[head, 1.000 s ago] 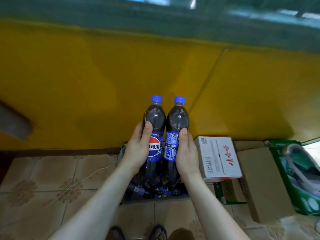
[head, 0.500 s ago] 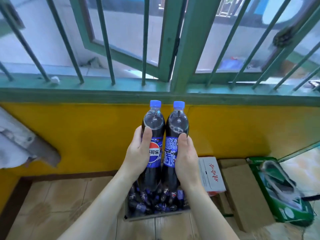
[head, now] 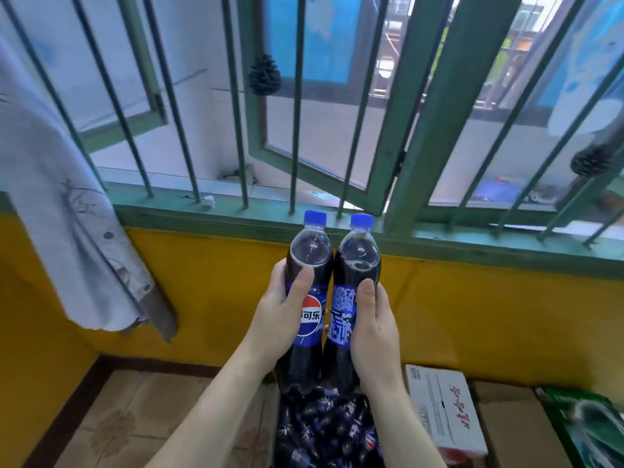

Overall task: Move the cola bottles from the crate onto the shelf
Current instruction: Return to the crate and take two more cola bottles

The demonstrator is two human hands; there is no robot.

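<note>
At the far left, a pale garment (head: 64,211) hangs against the yellow wall (head: 489,315). Toward the middle, the left hand (head: 282,310) curls round the left cola bottle (head: 308,298), thumb across its label. Touching it, the right cola bottle (head: 354,298) stands upright in the right hand (head: 373,327), gripped at the label. Both bottles are held above the crate (head: 324,430) of bottles, their caps level with the green window sill (head: 506,243). Rightward lies a white carton (head: 445,413).

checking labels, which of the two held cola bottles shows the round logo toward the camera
The blue-capped plastic cola bottle in the left hand; the right hand's blue-capped bottle shows small print.
</note>
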